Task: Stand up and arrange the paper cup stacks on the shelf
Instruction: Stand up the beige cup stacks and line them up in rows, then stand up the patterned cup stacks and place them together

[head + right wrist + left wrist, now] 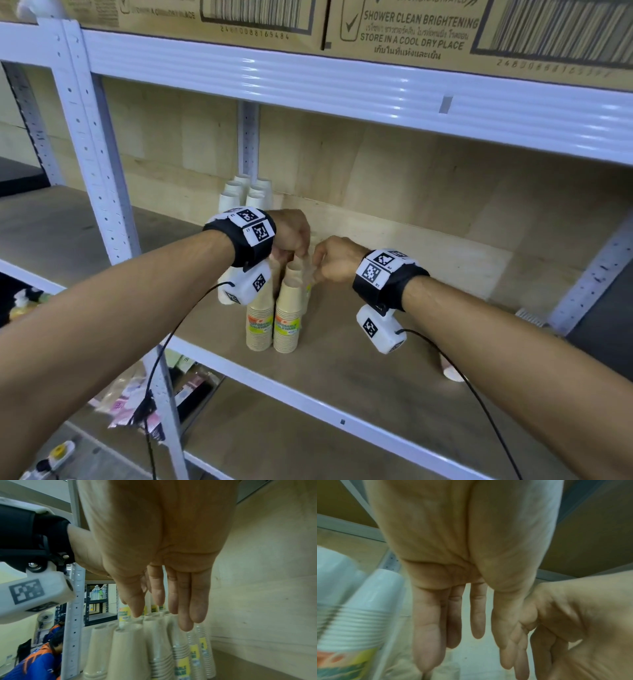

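Two stacks of brown paper cups point(274, 322) with yellow-green labels stand upside down side by side on the shelf board point(376, 346); more stand behind them, under my hands. Several white cup stacks point(245, 192) stand at the back by the rear post. My left hand point(295, 253) and right hand point(317, 266) hover close together over the brown stacks' tops. In the left wrist view, my left hand point(477, 635) points straight fingers down beside a white stack point(368, 608). The right wrist view shows my right hand point(159, 609), fingers straight, fingertips at the stack tops point(128, 653). I see nothing gripped.
A white cup end point(452, 373) lies on the board under my right forearm. The upper beam point(342, 85) carries cardboard boxes point(411, 31). A white upright post point(92, 154) stands left. Packets point(137, 404) lie on the lower shelf. People in blue and orange point(34, 662) sit beyond the shelf.
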The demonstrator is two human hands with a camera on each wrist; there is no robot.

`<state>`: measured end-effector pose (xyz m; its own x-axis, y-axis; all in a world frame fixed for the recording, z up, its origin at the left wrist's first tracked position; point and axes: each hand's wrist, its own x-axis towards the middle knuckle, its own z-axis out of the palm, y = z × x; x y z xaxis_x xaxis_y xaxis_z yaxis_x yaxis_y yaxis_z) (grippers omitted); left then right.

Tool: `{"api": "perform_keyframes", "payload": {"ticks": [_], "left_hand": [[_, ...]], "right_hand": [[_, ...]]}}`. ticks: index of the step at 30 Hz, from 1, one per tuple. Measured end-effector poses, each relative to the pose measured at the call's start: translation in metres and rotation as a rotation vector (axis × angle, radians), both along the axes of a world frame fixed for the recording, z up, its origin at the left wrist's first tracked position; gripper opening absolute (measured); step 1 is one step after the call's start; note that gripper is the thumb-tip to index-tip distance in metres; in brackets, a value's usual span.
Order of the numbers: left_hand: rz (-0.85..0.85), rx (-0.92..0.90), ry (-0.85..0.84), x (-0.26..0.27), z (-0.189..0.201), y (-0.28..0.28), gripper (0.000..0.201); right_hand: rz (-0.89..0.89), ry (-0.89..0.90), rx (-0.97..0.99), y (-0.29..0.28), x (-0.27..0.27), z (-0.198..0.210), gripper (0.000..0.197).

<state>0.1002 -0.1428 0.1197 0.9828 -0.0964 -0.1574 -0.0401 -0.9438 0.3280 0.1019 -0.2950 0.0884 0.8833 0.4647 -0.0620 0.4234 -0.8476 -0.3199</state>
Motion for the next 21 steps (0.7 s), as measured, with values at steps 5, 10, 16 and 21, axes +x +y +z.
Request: {"api": "perform_keyframes", "payload": {"ticks": [5,10,16,21], "left_hand": [[-0.084,-0.05,-0.052,0.017,0.003,-0.044,0.011],[-0.207,-0.084,-0.09,0.03,-0.003,-0.1,0.024],[-0.34,-0.118,-0.111,0.044,-0.03,-0.168,0.035],[-0.388,-0.159,-0.086,0.048,-0.064,-0.222,0.047]], "right_hand": [[-0.144,-0.04,-0.001,-0.054,0.005,0.006,0.032],[-0.326,-0.082,-0.018,-0.12,0.01,0.006,0.033],[-0.569,-0.096,-0.029,-0.206,0.004,-0.008,0.035],[-0.713,-0.06,-0.076,-0.269,-0.011,-0.029,0.038]]}}
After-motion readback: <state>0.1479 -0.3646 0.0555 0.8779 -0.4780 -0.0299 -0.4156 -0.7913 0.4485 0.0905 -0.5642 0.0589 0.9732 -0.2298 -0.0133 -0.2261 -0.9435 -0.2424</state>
